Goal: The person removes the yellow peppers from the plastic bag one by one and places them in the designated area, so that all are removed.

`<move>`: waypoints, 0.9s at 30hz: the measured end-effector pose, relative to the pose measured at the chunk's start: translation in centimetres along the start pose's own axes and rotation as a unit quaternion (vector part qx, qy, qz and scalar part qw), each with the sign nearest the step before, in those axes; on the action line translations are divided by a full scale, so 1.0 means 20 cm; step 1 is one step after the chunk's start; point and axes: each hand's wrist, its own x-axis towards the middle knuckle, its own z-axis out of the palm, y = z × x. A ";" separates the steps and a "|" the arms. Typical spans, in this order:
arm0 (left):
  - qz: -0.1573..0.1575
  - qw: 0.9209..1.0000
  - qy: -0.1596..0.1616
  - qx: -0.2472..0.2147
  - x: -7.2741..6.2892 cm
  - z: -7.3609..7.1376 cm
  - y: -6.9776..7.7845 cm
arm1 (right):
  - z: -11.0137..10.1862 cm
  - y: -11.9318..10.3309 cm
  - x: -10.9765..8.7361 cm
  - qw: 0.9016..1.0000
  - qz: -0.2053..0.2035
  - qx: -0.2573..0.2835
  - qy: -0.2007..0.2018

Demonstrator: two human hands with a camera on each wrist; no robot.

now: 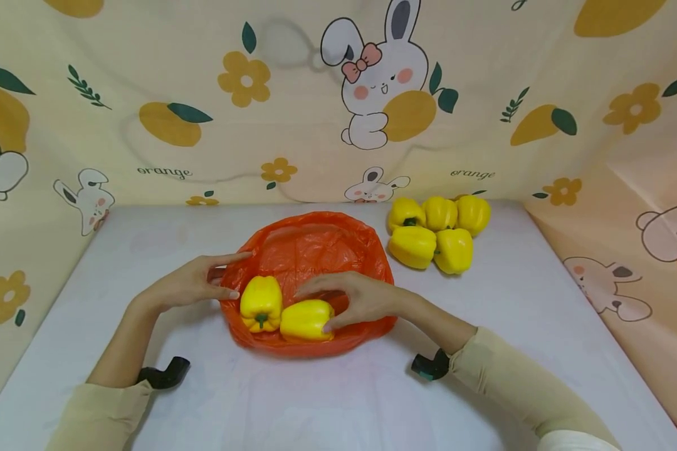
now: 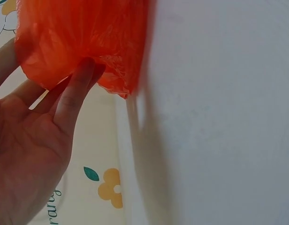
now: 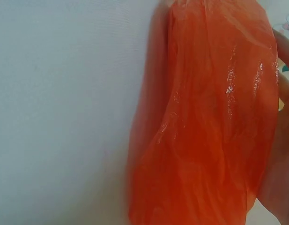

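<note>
A red plastic bag (image 1: 316, 244) lies with its mouth spread wide, its wall also filling much of the right wrist view. My left hand (image 1: 188, 282) holds its left edge; in the left wrist view the fingers (image 2: 73, 96) press against the thin plastic. Inside, one yellow bell pepper (image 1: 261, 300) sits near the left wall, green stem toward me. Beside it lies a second yellow bell pepper (image 1: 304, 319) on its side, held by my right hand (image 1: 367, 297), thumb on its right end and fingers over its far side. The bag wall hides most of that hand in the right wrist view.
Several more yellow bell peppers (image 1: 451, 247) are grouped on the white table (image 1: 327, 401), right of and behind the bag. A patterned cloth (image 1: 293, 125) with rabbits and oranges rises behind the table and along its sides. Black curved pieces (image 1: 172, 374) are at both wrists.
</note>
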 end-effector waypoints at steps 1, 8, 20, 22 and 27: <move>0.000 1.000 -0.001 -0.001 0.00 0.00 0.00 | 0.00 0.00 0.00 1.000 0.003 -0.009 -0.003; -0.003 1.000 -0.002 -0.008 0.00 0.01 -0.01 | 0.02 0.01 -0.01 0.998 -0.011 -0.023 -0.052; 0.001 1.000 0.001 -0.010 -0.01 0.01 -0.01 | 0.02 0.01 -0.02 0.998 0.004 -0.011 -0.064; 0.002 1.000 0.001 -0.011 -0.01 0.01 -0.02 | 0.01 0.00 -0.03 0.998 0.009 -0.010 -0.056; 0.005 1.000 0.002 -0.008 -0.01 0.01 -0.02 | -0.04 -0.02 -0.07 0.999 0.023 -0.014 -0.019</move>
